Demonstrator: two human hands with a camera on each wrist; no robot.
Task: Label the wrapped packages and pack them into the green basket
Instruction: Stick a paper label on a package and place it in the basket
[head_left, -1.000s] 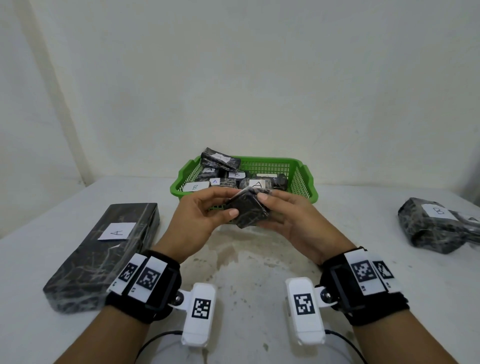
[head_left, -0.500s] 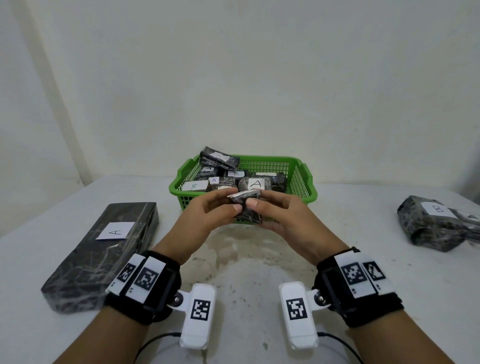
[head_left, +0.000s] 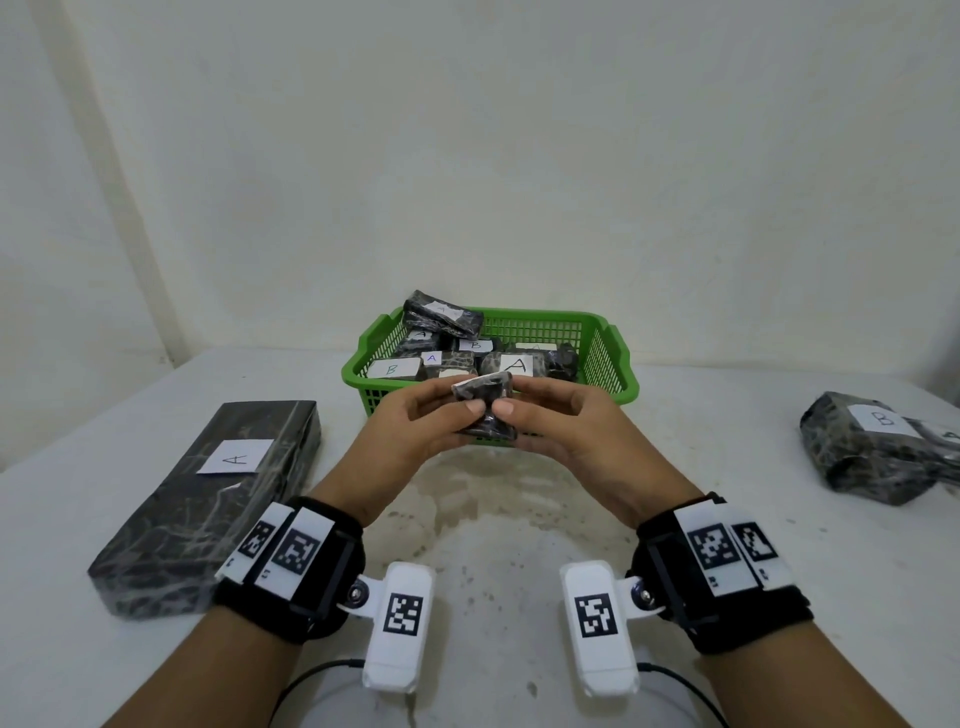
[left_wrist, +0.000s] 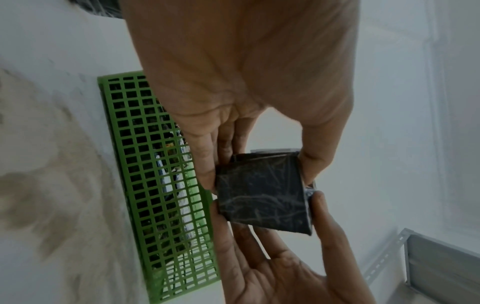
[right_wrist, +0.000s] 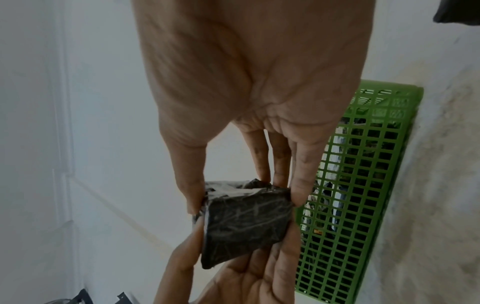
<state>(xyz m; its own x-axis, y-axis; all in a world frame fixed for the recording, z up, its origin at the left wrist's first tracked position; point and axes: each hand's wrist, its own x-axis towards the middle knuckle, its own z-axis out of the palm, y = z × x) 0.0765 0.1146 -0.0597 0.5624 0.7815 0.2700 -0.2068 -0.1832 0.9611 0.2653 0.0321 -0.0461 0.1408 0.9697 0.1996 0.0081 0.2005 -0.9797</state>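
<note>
A small package wrapped in black marbled film is held in the air just in front of the green basket. My left hand pinches its left side between thumb and fingers, and my right hand pinches its right side. The wrist views show the same small package gripped from both sides, with the basket wall behind it. A white strip shows on the package's top edge. The basket holds several wrapped packages with A and B labels.
A long wrapped box labelled A lies on the table to the left. A bulky wrapped package labelled B sits at the right edge. The white table is stained in front of me. A wall stands behind the basket.
Both hands have carried the small package forward and slightly up toward the basket's front rim, tilting it more edge-on. The other packages have not moved.
</note>
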